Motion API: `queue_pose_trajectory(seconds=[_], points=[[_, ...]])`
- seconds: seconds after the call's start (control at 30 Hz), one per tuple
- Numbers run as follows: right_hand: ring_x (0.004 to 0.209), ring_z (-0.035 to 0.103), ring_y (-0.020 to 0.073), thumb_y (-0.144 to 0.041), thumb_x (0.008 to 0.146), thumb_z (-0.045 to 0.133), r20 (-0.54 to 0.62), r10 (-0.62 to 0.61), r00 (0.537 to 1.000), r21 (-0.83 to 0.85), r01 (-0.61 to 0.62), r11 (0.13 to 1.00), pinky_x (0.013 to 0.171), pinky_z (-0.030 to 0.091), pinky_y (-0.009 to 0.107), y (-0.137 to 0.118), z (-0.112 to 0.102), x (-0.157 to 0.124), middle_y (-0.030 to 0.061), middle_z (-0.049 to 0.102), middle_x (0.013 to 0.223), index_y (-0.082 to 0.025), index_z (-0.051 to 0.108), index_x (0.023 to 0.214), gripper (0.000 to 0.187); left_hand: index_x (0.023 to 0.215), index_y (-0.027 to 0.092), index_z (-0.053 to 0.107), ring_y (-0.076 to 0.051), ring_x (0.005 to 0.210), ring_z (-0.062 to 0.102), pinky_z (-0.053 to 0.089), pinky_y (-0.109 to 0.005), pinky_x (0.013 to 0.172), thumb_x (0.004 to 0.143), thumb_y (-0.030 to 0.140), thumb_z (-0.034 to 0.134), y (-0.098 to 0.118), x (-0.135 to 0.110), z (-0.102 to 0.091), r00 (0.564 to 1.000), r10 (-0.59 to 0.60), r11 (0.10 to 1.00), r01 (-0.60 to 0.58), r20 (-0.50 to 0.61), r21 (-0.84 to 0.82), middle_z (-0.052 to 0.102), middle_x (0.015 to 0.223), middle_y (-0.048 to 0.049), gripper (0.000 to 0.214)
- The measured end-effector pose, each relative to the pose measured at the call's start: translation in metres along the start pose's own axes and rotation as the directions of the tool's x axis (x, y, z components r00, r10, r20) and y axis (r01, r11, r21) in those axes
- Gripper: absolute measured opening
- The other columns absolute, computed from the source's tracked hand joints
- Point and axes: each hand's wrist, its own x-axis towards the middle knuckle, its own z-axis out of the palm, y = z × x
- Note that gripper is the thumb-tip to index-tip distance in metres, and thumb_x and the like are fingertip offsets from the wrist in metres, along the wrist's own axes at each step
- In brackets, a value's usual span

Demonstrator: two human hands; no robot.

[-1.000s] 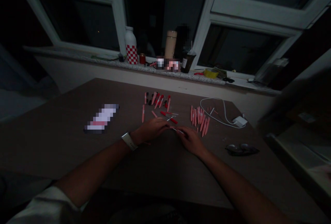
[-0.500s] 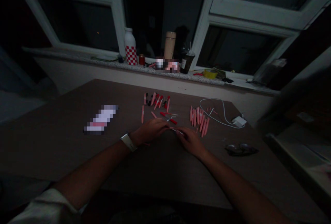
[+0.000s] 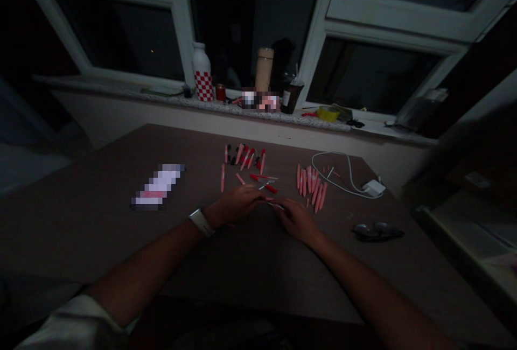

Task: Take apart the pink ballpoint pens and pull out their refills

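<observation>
My left hand point(image 3: 241, 202), a pale watch band at its wrist, is closed with its fingertips pinched around a small pink pen part. Facing it, my right hand point(image 3: 298, 219) pinches a thin whitish stick point(image 3: 276, 205), perhaps a pen refill, whose tip comes close to the left fingertips. Whether the two pieces touch is too dark to tell. Just beyond the hands lie red pen pieces point(image 3: 270, 189) and thin pale sticks. Several pink pens point(image 3: 312, 180) lie in a group beyond my right hand. Another group of pink, red and black pen parts point(image 3: 244, 157) lies farther back.
A blurred-out flat item point(image 3: 158, 187) lies on the table's left side. On the right are a white charger point(image 3: 374, 189) with its cable and a pair of glasses point(image 3: 377, 232). A checkered bottle point(image 3: 202, 72) and a beige flask point(image 3: 264, 70) stand on the windowsill.
Both hands stay almost in place. The thin stick in my right hand has shifted slightly at the fingertips, and the pink part by my left fingers shows a little differently.
</observation>
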Motion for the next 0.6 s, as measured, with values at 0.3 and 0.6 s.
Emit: queue_pose_trajectory(seconds=[0.3, 0.6], points=[[0.103, 0.068, 0.0206, -0.024, 0.099, 0.049, -0.009, -0.013, 1.000, 0.088, 0.014, 0.996, 0.089, 0.051, 0.035, 0.002, 0.003, -0.001, 0.0067, 0.071, 0.117, -0.025, 0.063, 0.123, 0.028, 0.109, 0.018, 0.066, -0.019, 0.098, 0.065, 0.048, -0.031, 0.089, 0.098, 0.028, 0.054, 0.006, 0.001, 0.001, 0.996, -0.083, 0.984, 0.077, -0.031, -0.159, 0.071, 0.104, -0.0068, 0.019], [0.092, 0.067, 0.0202, -0.030, 0.101, 0.045, -0.059, 0.049, 0.997, 0.142, -0.041, 0.989, 0.081, 0.050, 0.032, 0.005, 0.005, 0.000, 0.0073, 0.072, 0.102, -0.021, 0.063, 0.113, 0.024, 0.097, 0.020, 0.072, -0.016, 0.080, 0.067, 0.050, -0.026, 0.073, 0.089, 0.036, 0.067, 0.020, 0.008, 0.003, 0.928, -0.368, 0.833, 0.303, -0.055, -0.462, 0.074, 0.090, -0.0018, 0.018]])
